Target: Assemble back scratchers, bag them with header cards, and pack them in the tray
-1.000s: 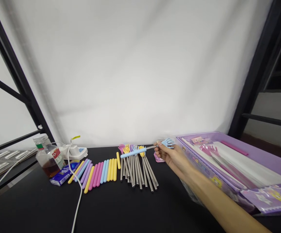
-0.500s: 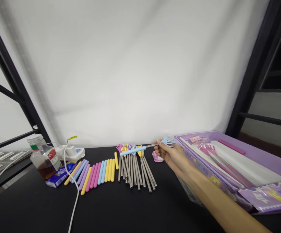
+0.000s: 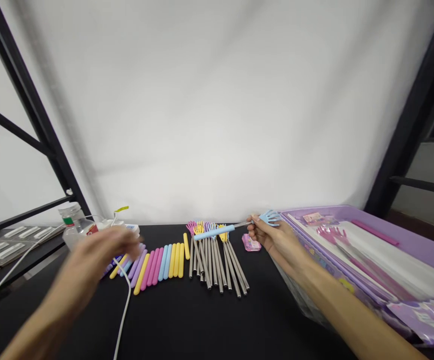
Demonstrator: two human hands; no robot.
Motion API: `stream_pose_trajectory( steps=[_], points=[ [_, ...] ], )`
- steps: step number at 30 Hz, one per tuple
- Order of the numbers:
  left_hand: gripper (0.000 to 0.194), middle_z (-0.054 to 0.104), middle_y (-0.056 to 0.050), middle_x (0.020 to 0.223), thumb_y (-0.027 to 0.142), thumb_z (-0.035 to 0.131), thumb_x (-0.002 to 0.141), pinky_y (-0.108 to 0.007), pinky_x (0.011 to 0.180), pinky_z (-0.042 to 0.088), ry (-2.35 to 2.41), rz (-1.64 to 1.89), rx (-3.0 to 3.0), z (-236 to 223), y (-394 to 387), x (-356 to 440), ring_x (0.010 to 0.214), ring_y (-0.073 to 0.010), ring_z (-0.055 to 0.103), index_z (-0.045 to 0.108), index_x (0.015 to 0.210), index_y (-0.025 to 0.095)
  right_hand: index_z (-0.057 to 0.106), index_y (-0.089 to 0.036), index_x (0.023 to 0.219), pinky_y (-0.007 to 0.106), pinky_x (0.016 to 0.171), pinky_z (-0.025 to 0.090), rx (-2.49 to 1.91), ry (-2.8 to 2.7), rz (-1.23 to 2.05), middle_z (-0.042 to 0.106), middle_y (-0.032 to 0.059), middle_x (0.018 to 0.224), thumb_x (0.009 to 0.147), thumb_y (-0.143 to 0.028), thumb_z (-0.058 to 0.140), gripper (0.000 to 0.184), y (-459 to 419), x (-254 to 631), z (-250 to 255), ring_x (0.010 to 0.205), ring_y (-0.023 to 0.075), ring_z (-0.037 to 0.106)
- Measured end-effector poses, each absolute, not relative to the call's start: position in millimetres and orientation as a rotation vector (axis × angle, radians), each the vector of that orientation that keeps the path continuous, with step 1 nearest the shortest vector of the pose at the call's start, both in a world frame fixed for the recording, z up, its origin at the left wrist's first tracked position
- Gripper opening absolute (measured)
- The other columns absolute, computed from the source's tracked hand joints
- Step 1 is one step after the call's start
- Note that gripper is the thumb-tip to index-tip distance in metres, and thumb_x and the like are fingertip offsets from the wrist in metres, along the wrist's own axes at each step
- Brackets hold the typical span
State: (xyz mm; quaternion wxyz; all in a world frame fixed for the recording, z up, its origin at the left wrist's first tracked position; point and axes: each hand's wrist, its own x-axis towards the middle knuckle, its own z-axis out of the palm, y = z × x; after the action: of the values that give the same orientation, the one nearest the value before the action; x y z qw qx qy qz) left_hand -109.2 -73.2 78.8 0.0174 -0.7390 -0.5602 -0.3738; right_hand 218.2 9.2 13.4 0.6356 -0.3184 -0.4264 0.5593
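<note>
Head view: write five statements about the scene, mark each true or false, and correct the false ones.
The right hand holds a blue scratcher. True.
The metal rods lie between the loose handles and the purple tray. True.
The left hand is inside the purple tray. False: it shows, blurred, in front of the bottle.
The white cable lies right of the metal rods. False: it lies left of them.
The loose handles come in several colours. True.

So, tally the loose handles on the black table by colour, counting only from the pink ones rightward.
Pink handles: 3
Blue handles: 2
Yellow handles: 4
Total: 9
</note>
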Motion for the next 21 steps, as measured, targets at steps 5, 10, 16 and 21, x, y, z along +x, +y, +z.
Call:
stream_pose_trajectory(
  steps=[5, 10, 16, 21],
  points=[
    [0.043, 0.066, -0.007, 0.128, 0.047, 0.046, 0.099, -0.036, 0.091, 0.051, -1.298, -0.754, -2.605, 54.9, -7.6, -17.0, 0.112, -0.0246, 0.064, 0.053, 0.137, 0.028, 0.075, -0.014, 0.084, 0.026, 0.066, 0.052, -0.709, -0.989, 1.263, 0.068, 0.0049, 0.077, 0.069, -0.042, 0.087, 0.034, 2.8, 211.4, 12.6, 0.070, 0.0140, 0.062],
    [0.031, 0.073, -0.004, 0.091, 0.039, 0.035, 0.104, -0.026, 0.057, 0.039, -1.290, -0.453, -2.417, 26.7, 11.8, 13.0, 0.077, -0.0199, 0.071, 0.057, 0.125, 0.028, 0.075, -0.014, 0.084, 0.027, 0.063, 0.050, -0.709, -0.999, 1.287, 0.069, 0.0051, 0.077, 0.069, -0.044, 0.086, 0.035, 1.6, 205.0, 9.8, 0.068, 0.0139, 0.062],
    [0.033, 0.071, -0.002, 0.083, 0.040, 0.033, 0.105, -0.027, 0.051, 0.027, -1.171, -0.460, -2.290, 16.3, 11.7, 5.8, 0.068, -0.0173, 0.068, 0.060, 0.119, 0.029, 0.075, -0.015, 0.083, 0.026, 0.068, 0.051, -0.677, -1.015, 1.344, 0.069, 0.0041, 0.076, 0.071, -0.042, 0.085, 0.032, -0.8, 185.4, 1.3, 0.068, 0.0123, 0.062],
    [0.032, 0.072, -0.003, 0.086, 0.036, 0.034, 0.105, -0.026, 0.055, 0.034, -1.095, -0.499, -2.314, 18.4, 18.7, -18.3, 0.072, -0.0164, 0.068, 0.063, 0.113, 0.026, 0.074, -0.013, 0.083, 0.024, 0.066, 0.053, -0.731, -0.975, 1.309, 0.069, 0.0044, 0.077, 0.070, -0.037, 0.086, 0.030, 3.6, 195.1, 7.4, 0.068, 0.0119, 0.061]
  ],
)
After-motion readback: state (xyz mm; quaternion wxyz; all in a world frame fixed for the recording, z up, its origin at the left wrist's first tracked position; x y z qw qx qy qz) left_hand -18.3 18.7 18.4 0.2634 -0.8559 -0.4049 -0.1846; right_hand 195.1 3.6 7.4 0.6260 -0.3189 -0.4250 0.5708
